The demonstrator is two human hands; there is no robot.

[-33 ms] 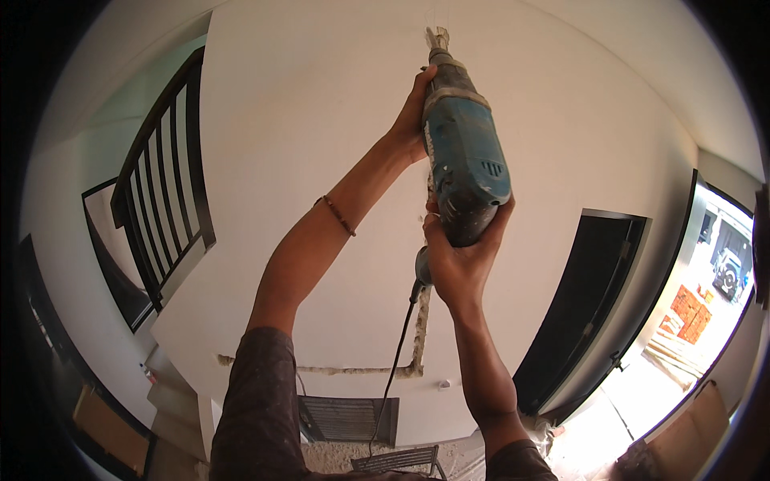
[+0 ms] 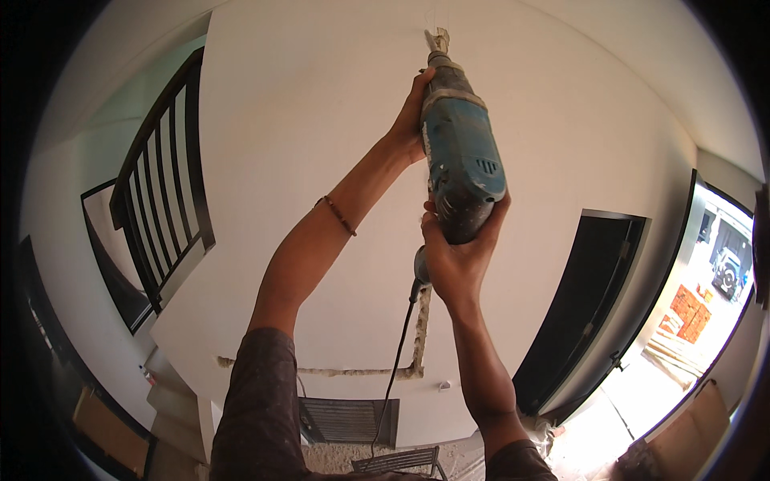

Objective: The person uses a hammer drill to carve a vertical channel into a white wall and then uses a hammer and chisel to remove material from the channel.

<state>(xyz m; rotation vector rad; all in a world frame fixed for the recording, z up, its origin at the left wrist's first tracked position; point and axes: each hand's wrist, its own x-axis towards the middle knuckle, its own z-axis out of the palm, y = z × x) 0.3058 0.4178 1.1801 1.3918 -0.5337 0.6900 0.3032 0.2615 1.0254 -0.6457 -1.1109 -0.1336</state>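
Raised in front of me is a dusty blue-and-black rotary hammer (image 2: 463,144), its tip end pointing up to a broken patch (image 2: 438,38) high on the white wall. My left hand (image 2: 411,120) is closed round the front of the tool from its left side; most of those fingers are hidden behind it. At the rear, my right hand (image 2: 467,248) wraps the handle end, with the thumb on the left and fingers on the right. A black power cord (image 2: 399,345) hangs from the tool toward the floor. Below it runs a rough chiselled channel (image 2: 419,337) in the wall.
A dark stair railing (image 2: 164,168) rises at the left. To the right are a dark door (image 2: 581,305) and a bright open doorway (image 2: 682,321), with bricks (image 2: 691,313) outside. Low ahead stand a louvred grey panel (image 2: 349,421) and a dark slatted object (image 2: 397,461) on the debris-strewn floor.
The rotary hammer's body has shifted very slightly left, and my right hand has moved with it. Both hands keep their hold.
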